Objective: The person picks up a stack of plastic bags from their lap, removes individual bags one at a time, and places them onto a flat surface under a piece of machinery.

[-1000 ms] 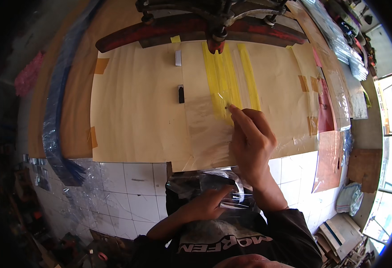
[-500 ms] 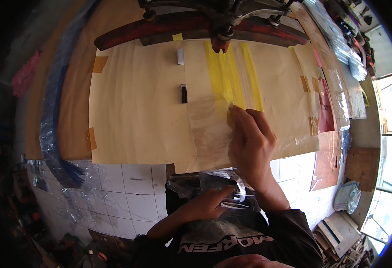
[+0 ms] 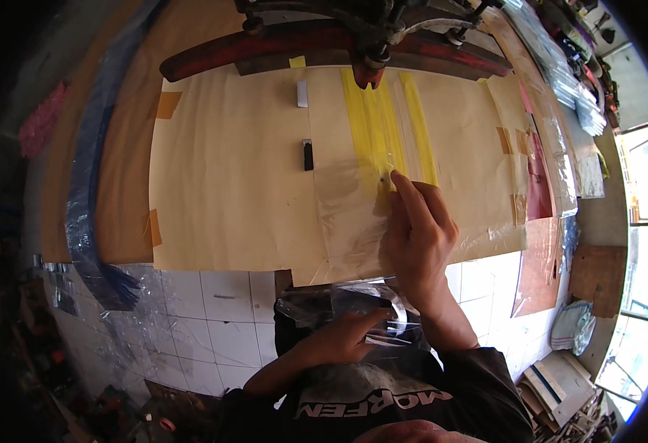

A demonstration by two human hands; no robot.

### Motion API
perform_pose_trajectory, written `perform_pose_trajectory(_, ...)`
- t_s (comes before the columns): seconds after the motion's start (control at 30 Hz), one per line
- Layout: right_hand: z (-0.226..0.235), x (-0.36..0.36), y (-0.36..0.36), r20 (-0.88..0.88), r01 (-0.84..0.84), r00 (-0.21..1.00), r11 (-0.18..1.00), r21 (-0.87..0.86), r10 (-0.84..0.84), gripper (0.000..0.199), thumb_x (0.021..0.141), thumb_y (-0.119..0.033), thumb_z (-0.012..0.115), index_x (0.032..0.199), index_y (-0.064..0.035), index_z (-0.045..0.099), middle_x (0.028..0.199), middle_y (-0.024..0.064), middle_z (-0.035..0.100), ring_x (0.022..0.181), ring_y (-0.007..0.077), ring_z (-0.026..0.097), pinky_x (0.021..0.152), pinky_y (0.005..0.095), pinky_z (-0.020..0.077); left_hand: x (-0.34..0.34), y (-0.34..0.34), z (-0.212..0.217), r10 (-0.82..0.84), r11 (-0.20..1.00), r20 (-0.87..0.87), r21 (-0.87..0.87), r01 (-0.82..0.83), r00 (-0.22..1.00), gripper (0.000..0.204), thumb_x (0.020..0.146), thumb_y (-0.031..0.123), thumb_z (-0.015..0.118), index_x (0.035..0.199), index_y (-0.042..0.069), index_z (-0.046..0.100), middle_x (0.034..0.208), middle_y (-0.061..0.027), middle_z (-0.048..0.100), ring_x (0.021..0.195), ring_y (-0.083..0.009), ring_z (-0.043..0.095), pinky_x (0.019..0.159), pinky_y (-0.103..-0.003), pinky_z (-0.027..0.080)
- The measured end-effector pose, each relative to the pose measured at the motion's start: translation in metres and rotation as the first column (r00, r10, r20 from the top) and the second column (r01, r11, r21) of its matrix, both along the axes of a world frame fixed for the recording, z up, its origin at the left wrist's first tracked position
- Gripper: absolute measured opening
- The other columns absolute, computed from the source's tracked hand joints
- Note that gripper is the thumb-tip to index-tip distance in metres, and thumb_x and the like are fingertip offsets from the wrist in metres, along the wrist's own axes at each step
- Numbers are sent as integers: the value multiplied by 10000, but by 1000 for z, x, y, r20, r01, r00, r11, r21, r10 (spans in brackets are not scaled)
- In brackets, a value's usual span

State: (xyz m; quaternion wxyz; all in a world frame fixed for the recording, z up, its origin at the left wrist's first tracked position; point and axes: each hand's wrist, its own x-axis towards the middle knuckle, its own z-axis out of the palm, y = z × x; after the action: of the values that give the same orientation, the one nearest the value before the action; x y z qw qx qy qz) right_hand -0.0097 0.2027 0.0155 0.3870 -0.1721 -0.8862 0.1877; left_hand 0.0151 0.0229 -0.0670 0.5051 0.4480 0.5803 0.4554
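A thin clear plastic sheet [image 3: 350, 221] lies on the tan paper-covered board in front of me, partly over a yellow strip [image 3: 372, 118]. My right hand [image 3: 424, 232] is closed at the sheet's right side, thumb and forefinger pinched at its upper corner. A small dark spot shows beside the fingertips. Close to my body, my left hand [image 3: 350, 336] is closed on loose clear plastic sheets [image 3: 398, 314] in my lap; some of its fingers are hidden. Left of the yellow strip, a white block [image 3: 302, 94] and a black block [image 3: 308, 155] sit on the paper [image 3: 228, 177].
A dark red metal bar [image 3: 287, 46] on a frame spans the board's far side. Blue plastic wrap [image 3: 88, 177] hangs along the left. Brown tape [image 3: 154, 229] marks the paper's edges. White floor tiles [image 3: 228, 299] show below; wooden boards [image 3: 560, 391] lie at lower right.
My right fingertips have shifted slightly right along the clear sheet's upper edge. My left hand stays where it was. The whole view has moved a little.
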Motion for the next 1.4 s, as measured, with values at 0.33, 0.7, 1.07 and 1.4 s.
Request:
perform_pose_trajectory(0.33,2,0,1,105,-11,994,999,39,7,319,750,39,636,1050,-67,662,859,77,617,712,262,639,642,364,516,-1,0,-2,3,1000,7,14,-3,1000,514,832,92,667,1303,85,460,958,-165,707,925,-339,689,801,-402,527)
perform_pose_trajectory(0.7,15,1,5,198,70,979,991,-114,-46,222,804,-51,636,1008,-118,694,853,23,639,810,218,607,741,352,381,2,-2,-9,2,999,-1,42,-1,1000,502,838,93,663,1295,69,455,973,-170,706,961,-309,690,822,-383,528)
perform_pose_trajectory(1.07,35,-12,18,380,153,925,906,-394,9,164,788,-165,683,934,-93,698,777,52,649,804,233,623,749,366,386,3,-4,-10,67,988,10,142,-68,998,596,798,55,661,1339,57,411,977,-200,688,919,-373,672,783,-427,529)
perform_pose_trajectory(1.4,18,-2,14,133,-127,981,984,-125,144,65,840,-58,634,861,-48,573,775,74,631,769,286,608,704,387,425,9,-10,5,82,966,-106,254,-53,991,473,765,82,681,1215,39,541,861,-180,676,819,-371,671,710,-436,519)
